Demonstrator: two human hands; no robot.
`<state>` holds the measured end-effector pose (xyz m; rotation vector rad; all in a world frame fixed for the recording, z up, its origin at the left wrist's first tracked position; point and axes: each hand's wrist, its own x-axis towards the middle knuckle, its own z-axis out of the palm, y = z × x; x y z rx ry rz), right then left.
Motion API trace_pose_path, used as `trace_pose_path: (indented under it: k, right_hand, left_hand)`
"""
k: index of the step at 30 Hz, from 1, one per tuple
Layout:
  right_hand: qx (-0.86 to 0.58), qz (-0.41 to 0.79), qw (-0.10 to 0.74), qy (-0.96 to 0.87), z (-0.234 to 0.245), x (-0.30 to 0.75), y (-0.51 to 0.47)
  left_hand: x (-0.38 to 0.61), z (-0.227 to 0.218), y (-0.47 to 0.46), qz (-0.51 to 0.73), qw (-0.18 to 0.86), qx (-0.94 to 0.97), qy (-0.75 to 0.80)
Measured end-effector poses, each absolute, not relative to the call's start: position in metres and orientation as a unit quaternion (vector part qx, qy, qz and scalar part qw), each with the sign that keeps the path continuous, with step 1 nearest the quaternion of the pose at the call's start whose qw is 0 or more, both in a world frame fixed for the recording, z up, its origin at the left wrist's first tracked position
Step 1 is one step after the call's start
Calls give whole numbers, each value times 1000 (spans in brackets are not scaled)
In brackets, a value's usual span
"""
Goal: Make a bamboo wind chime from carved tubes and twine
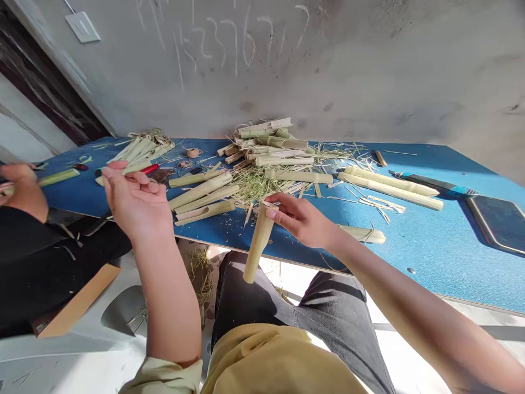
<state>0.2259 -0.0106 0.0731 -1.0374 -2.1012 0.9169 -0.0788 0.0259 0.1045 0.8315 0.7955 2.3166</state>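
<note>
My right hand (301, 219) grips a pale green hollow reed tube (259, 243) by its upper end, holding it tilted over the front edge of the blue table (410, 251). My left hand (137, 202) hangs open above the table's near edge, holding nothing. Just beyond its fingers lies a green stalk piece (135, 169). A heap of cut reed tubes and shredded fibres (262, 169) lies between my hands. At the far left, a co-worker's hand (24, 189) holds a green stalk (58, 177).
A red-handled tool (150, 169) lies near my left hand. Long reed tubes (389, 186) and a blue-handled knife (435, 184) lie to the right, with a dark tablet (498, 224) at the table's corner. A chalk-marked concrete wall (246, 54) rises behind the table.
</note>
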Motion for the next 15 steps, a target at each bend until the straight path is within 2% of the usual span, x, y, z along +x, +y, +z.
trace_pose_path:
  k: [3, 6, 8, 9, 12, 15]
  right_hand:
    - [-383, 346, 309, -799, 69, 225, -8]
    - [-382, 341, 309, -801, 66, 225, -7]
    - [-386, 346, 307, -798, 65, 226, -6]
    - [-386, 354, 306, -795, 65, 227, -6]
    - [-375, 391, 314, -779, 67, 229, -7]
    - [-360, 416, 341, -762, 69, 232, -10]
  left_hand:
    - [-91, 94, 15, 840, 201, 385, 326]
    - [-96, 72, -6, 820, -25, 417, 391]
    - [-94, 52, -22, 745, -159, 488, 426]
    - [-89, 42, -29, 677, -181, 560, 442]
    - [-63, 18, -36, 414, -108, 774, 467]
    - [-35, 9, -26, 289, -58, 828, 478]
